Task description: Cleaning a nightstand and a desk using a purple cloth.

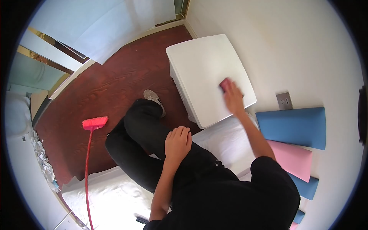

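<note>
My right hand [233, 99] presses a dark red sponge or folded cloth [225, 84] onto the white top of a small cabinet [205, 66]. The hand is blurred, and its fingers hide part of what it holds. The cabinet top is smooth, and drawer edges show down its near left side. On my black-trousered thigh rests my left hand [178, 143], palm down and holding nothing. I sit on a bed or bench covered in white sheeting [115, 195].
A red broom [95, 123] stands left of my legs, its bristles upward. Blue [291, 126] and pink [291, 158] padded panels line the right wall below a power socket [284, 100]. Torn paper scraps [43, 158] lie along the left edge. The floor [115, 86] is dark red.
</note>
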Action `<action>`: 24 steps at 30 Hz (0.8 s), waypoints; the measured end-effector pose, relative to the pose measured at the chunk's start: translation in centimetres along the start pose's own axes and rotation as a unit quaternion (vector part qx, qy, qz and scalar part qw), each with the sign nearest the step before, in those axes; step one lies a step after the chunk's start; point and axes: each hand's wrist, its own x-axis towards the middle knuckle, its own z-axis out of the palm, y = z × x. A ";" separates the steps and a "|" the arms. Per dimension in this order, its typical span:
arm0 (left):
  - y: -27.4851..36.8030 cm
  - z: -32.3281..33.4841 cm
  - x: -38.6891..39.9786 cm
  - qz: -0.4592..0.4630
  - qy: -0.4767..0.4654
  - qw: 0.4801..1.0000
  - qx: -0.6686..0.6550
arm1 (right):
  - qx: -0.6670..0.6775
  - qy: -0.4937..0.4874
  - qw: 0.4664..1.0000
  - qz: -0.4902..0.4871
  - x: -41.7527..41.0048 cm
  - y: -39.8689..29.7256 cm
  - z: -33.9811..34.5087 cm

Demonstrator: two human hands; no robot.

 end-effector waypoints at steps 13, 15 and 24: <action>1.1 1.2 2.8 0.011 -0.016 1.000 -0.014 | 0.240 0.106 0.963 0.056 1.6 -5.4 0.7; 1.3 1.7 3.9 0.024 -0.022 0.998 -0.054 | 0.274 0.171 0.938 0.121 -2.5 -4.2 -2.9; 4.8 10.7 17.4 0.160 -0.025 0.987 0.007 | 0.012 -0.061 0.990 0.128 -22.4 6.4 -5.0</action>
